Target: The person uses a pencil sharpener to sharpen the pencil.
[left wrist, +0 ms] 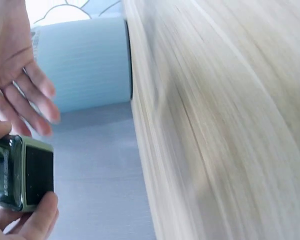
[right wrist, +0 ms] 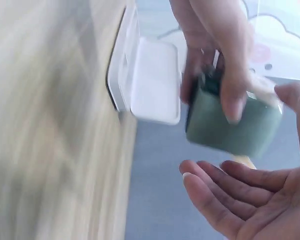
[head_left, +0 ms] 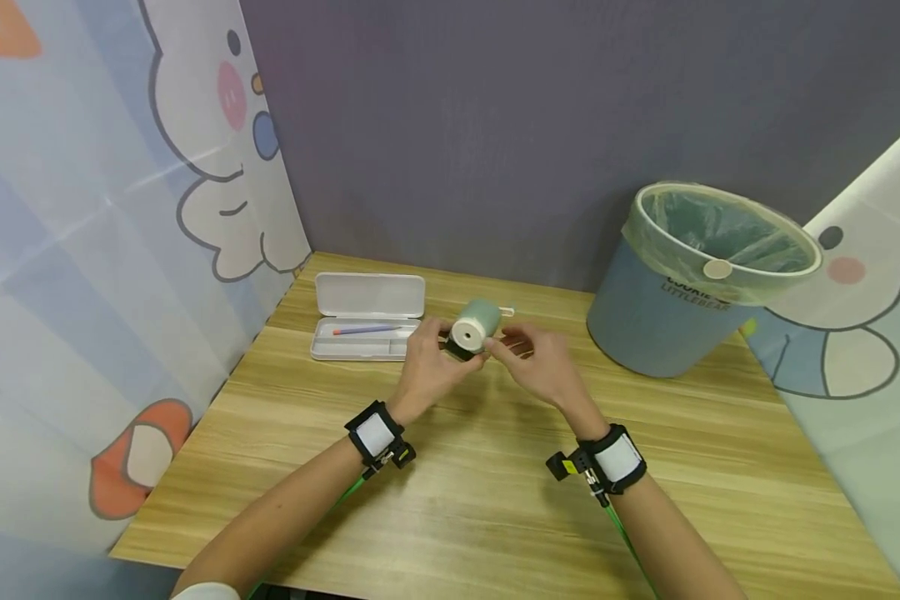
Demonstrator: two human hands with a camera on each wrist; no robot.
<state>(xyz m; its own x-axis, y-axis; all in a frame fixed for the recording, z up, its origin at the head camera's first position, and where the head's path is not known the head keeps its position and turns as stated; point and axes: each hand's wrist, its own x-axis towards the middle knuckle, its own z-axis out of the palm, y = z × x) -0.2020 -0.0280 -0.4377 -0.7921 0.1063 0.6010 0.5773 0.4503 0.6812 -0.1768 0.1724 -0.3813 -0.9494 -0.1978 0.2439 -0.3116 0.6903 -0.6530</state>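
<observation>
A green crank pencil sharpener (head_left: pixel 484 313) with a white, holed front is held off the table, tilted. My left hand (head_left: pixel 431 367) grips it from the left, thumb and fingers round its body. In the left wrist view the dark base of the sharpener (left wrist: pixel 39 175) shows. Close on the other side is my right hand (head_left: pixel 543 365), its fingers loosely extended beneath. The right thumb (right wrist: pixel 290 95) lies at the white front; whether it touches cannot be told. A purple pencil (head_left: pixel 366 330) with an orange end lies in the open white pencil case (head_left: pixel 371 296).
A blue bin (head_left: pixel 648 300) with a clear liner stands at the right rear of the wooden table (head_left: pixel 457 500). A grey wall (head_left: pixel 450 150) rises behind, and cartoon-printed sheets (head_left: pixel 60 208) flank both sides.
</observation>
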